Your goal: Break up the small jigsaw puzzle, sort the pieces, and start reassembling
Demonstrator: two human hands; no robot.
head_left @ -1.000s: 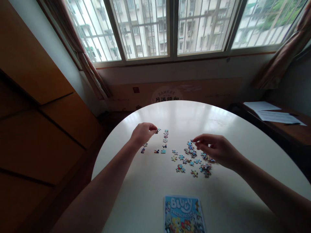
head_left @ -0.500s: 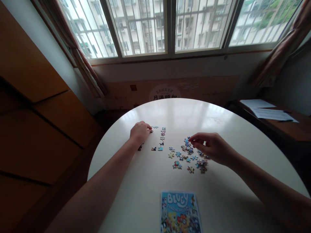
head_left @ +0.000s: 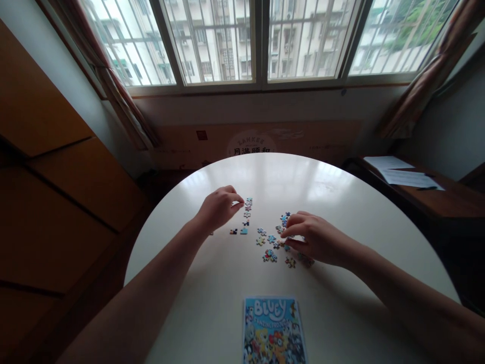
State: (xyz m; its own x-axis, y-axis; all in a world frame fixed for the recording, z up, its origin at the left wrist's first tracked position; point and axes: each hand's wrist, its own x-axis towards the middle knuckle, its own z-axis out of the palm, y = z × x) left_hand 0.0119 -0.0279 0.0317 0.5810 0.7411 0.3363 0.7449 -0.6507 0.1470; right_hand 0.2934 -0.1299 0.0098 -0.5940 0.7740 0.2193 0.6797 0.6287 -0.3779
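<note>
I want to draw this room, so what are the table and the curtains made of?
The table has a smooth, glossy white top, maybe laminate, since it mirrors window light. The curtains look like soft cloth, hanging in folds.

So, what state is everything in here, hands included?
Left hand: thumb and forefinger pinched together; any piece between them is too small to tell.
Right hand: fingers parted, over loose jigsaw pieces.
Loose jigsaw pieces: scattered, some heaped.
Column of jigsaw pieces: lined up; whether interlocked, I can't tell.
Bluey picture: flat, face up.
Curtains: gathered aside.
Papers: lying flat.
</note>
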